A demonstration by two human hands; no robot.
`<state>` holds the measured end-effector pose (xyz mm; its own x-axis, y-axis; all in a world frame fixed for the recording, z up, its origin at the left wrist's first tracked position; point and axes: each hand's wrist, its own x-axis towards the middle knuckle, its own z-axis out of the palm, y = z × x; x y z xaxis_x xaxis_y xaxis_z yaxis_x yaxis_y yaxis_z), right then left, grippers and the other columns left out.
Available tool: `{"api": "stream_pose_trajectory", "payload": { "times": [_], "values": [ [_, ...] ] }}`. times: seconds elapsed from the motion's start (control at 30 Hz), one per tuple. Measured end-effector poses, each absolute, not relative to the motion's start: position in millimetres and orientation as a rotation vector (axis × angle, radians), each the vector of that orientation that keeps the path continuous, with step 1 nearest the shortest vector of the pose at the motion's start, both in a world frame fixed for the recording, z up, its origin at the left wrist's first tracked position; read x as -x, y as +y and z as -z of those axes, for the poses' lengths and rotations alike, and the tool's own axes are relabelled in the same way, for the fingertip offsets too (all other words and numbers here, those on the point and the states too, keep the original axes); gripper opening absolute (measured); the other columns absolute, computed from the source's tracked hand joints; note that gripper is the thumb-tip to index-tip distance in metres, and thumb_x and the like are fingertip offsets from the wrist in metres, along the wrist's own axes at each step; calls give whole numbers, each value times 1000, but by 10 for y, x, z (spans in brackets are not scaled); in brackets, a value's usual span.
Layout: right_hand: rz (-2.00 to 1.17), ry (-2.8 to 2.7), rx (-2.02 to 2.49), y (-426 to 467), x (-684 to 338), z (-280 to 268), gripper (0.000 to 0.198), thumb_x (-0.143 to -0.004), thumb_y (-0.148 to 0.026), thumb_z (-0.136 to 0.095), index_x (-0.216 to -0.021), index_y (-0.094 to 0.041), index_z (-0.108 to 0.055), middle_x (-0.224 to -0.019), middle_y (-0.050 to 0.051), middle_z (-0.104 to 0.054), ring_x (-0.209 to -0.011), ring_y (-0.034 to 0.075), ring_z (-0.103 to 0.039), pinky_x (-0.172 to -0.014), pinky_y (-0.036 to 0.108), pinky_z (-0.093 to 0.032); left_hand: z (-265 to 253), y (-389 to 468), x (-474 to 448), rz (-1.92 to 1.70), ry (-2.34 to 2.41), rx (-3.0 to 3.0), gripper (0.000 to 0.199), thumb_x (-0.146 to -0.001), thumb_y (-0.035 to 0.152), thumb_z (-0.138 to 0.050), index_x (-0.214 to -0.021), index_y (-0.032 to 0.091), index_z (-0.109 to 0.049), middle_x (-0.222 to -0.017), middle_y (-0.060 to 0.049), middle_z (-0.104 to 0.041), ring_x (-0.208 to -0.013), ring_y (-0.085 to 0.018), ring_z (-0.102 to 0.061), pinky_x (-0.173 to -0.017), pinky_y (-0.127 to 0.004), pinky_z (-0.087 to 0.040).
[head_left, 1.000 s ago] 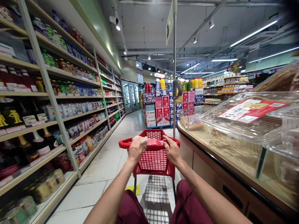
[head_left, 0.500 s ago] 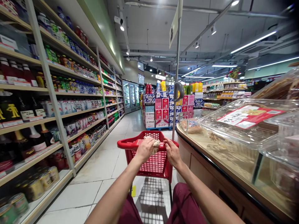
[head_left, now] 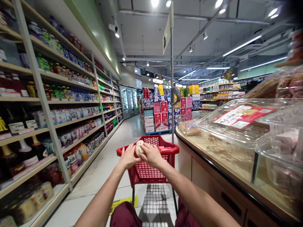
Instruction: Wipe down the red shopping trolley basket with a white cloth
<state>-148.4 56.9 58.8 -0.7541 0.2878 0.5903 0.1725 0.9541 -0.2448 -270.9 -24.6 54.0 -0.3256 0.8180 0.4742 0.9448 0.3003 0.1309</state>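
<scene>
Crumpled pale cloth (head_left: 139,148) — bunched against smooth, curved red handle (head_left: 170,150)

Cart (head_left: 132,180): red plastic one, upright, dead ahead at your 12 o'clock, standing on dark skinny legs (head_left: 174,201).
Basket (head_left: 153,173): red too, and you can see right through its open grid walls.
Handle (head_left: 172,150): thick glossy red bar on the basket's 6 o'clock side, the side nearest you, running roughly 9 to 3 with rounded ends.
Cloth (head_left: 139,148): off-white with yellowish patches, scrunched into a wad, you've got it at the bar, between 6 and 7 o'clock.
</scene>
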Motion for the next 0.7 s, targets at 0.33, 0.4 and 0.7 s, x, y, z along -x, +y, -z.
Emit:
{"api": "stream_pose_trajectory", "payload": {
  "times": [0.33, 0.4, 0.7],
  "values": [
    [-154, -2324, 577, 961, 916, -557, 16, -77, -20, -42, -84, -18, -56, -85, 1, -63, -79, 14, -53, -83, 32, -30, -597, -580, 2982, 438, -2340, 1582, 45, -78, 50, -41, -113, 23, -51, -118, -5, -57, -111, -20, -48, -96, -35, -32],
    [-127, -2266, 705, 1211, 665, -491, 17, -76, -17, -39, -81, -16, -56, -78, 4, -63, -74, 16, -53, -86, 37, -29, -578, -594, 2974, 472, -2309, 1551, 41, -79, 47, -41, -110, 23, -53, -114, -4, -59, -108, -19, -50, -95, -34, -33],
    [-133, -2143, 318, 1105, 1251, -348, 31, -79, -17, -43, -104, -22, -59, -109, 4, -62, -102, 18, -52, -91, 32, -34, -487, -510, 2771, 531, -2228, 1455, 36, -79, 43, -45, -105, 20, -55, -106, -6, -62, -100, -20, -53, -90, -36, -35]
  ]
}}
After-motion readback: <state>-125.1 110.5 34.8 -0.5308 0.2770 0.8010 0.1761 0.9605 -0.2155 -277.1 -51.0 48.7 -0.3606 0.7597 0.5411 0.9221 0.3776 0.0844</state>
